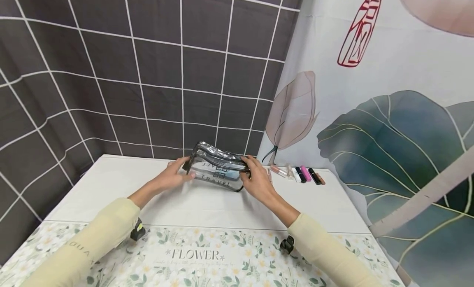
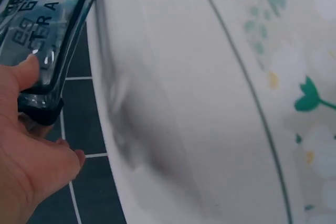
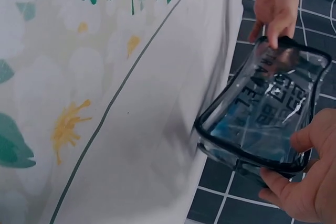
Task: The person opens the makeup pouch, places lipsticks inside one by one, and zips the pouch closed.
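A clear plastic toiletry pouch with black edging and the word TRAVEL is held up between both hands, tilted, over the back of the table. My left hand grips its left end, the thumb on the lettered side in the left wrist view. At the opposite end, my right hand holds the pouch with its thumb and fingers on either side, as the right wrist view shows. Through the transparent walls I make out no contents. Whether its zip is undone, I cannot tell.
Several small cosmetic tubes lie in a row at the back right, among them a pink tube and a black tube. A flowered cloth covers the table's front. Behind stands a dark gridded curtain.
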Action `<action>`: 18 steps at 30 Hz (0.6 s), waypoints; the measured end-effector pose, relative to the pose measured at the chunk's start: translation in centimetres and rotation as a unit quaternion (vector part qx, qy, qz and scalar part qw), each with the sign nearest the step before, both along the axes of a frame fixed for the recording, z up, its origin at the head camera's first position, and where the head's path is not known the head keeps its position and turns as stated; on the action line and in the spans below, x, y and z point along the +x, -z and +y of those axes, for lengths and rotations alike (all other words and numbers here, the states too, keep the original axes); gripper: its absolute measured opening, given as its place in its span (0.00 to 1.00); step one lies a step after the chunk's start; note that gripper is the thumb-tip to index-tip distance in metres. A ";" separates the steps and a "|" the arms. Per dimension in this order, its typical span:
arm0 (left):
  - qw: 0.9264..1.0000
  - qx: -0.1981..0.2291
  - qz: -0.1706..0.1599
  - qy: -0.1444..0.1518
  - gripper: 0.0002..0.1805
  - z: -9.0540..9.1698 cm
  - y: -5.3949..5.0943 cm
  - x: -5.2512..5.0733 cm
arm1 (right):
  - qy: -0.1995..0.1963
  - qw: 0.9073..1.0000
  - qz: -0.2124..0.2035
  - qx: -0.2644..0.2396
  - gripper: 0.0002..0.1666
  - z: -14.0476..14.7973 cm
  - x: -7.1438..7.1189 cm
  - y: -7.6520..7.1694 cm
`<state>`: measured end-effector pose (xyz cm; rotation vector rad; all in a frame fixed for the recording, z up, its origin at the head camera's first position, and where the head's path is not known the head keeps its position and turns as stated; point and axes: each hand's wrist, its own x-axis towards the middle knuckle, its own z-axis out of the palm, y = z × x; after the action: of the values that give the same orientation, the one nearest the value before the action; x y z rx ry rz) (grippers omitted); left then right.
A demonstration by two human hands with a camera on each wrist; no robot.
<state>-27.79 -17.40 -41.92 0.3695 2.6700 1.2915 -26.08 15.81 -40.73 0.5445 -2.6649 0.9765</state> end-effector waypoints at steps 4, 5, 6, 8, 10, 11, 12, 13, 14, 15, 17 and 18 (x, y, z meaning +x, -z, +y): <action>0.999 0.029 0.026 -0.004 0.44 0.2 -0.6 0.2 | 0.007 1.000 -0.003 -0.001 0.34 0.0 0.0 0.3; 0.999 0.035 0.035 -0.005 0.43 0.2 -0.8 0.2 | 0.009 1.000 -0.005 -0.001 0.34 0.0 -0.1 0.4; 0.998 0.043 0.042 -0.007 0.42 0.3 -0.9 0.3 | 0.011 1.000 -0.006 0.000 0.34 0.0 -0.1 0.5; 0.996 0.063 0.055 -0.009 0.41 0.4 -1.1 0.3 | 0.012 1.000 -0.008 -0.001 0.33 0.0 -0.1 0.7; 0.994 0.082 0.071 -0.006 0.40 0.7 -1.3 0.3 | 0.013 1.000 -0.007 -0.002 0.32 -0.1 -0.2 0.8; 0.993 0.093 0.076 -0.003 0.40 0.9 -1.5 0.3 | 0.014 1.000 -0.008 -0.005 0.32 -0.1 -0.2 0.9; 0.991 0.105 0.081 -0.002 0.40 1.1 -1.6 0.3 | 0.015 1.000 -0.008 -0.007 0.31 -0.1 -0.3 0.9; 0.990 0.115 0.086 0.000 0.40 1.3 -1.8 0.4 | 0.016 1.000 -0.008 -0.009 0.31 -0.1 -0.4 0.9; 0.988 0.124 0.090 0.000 0.40 1.5 -1.9 0.4 | 0.019 1.000 -0.010 -0.010 0.31 0.0 -0.4 1.0; 0.987 0.131 0.095 0.001 0.40 1.8 -2.0 0.4 | 0.021 1.000 -0.014 -0.012 0.31 0.0 -0.4 1.0; 0.985 0.142 0.102 0.000 0.40 2.3 -2.2 0.4 | 0.024 0.999 -0.019 -0.013 0.31 0.1 -0.5 1.2; 0.984 0.146 0.107 -0.002 0.40 2.6 -2.3 0.4 | 0.024 0.999 -0.022 -0.014 0.30 0.2 -0.6 1.3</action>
<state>-27.42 -14.79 -39.66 0.5700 2.6461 1.7419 -26.64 16.02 -42.07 0.4551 -2.6849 1.0215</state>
